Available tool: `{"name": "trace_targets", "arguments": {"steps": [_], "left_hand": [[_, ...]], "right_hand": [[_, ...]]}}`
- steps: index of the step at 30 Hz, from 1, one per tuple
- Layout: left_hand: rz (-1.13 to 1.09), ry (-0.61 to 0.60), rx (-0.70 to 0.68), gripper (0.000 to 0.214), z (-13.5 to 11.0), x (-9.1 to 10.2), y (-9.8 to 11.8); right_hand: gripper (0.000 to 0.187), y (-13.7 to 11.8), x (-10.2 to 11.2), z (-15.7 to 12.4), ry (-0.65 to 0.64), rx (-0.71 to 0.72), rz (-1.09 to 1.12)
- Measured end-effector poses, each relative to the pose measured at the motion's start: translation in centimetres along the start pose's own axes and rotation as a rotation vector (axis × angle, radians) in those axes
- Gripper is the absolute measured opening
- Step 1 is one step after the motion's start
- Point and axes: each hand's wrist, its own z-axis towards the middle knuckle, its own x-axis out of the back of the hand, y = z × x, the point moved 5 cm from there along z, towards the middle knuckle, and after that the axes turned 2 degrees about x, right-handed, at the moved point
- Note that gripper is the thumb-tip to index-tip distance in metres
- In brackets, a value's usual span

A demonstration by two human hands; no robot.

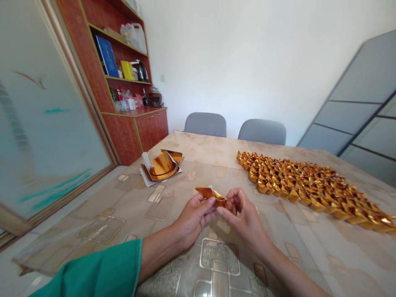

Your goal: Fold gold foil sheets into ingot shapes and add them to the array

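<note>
Above the near middle of the table, my left hand (198,212) pinches a partly folded piece of gold foil paper (205,191) between thumb and fingers. My right hand (239,208) closes on the right end of the same piece, its thumb and fingertips together there. A gold face and a pale backing show on the folded piece. To the far left of my hands lies a curled stack of gold foil sheets (162,166) with whitish backs. On the right, several rows of finished-looking folded gold foil pieces (297,177) stand packed close together.
A patterned cover lies on the table (213,154). Two grey chairs (205,123) stand behind its far edge. Back left is a reddish wooden cabinet (151,131) with shelves of bottles and boxes. A frosted sliding door (55,123) is at left, grey panels (349,99) at right.
</note>
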Motion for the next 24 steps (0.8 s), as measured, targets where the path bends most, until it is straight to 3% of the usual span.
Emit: {"name": "trace_targets", "arguments": {"steps": [5, 9, 18, 24], "left_hand": [[-0.049, -0.048, 0.019, 0.029, -0.1, -0.3, -0.2], [-0.002, -0.067, -0.030, 0.030, -0.2, -0.4, -0.1], [0.060, -0.001, -0.167, 0.027, 0.2, 0.3, 0.3], [0.051, 0.030, -0.164, 0.027, 0.2, 0.4, 0.5]], "right_hand": [[0.025, -0.2, -0.6, -0.3, -0.048, 0.046, -0.033], [0.031, -0.2, -0.7, -0.6, -0.002, 0.067, -0.061], [0.032, -0.9, -0.1, -0.4, -0.027, 0.082, -0.035], [0.033, -1.5, 0.2, -0.4, 0.013, 0.138, -0.078]]}}
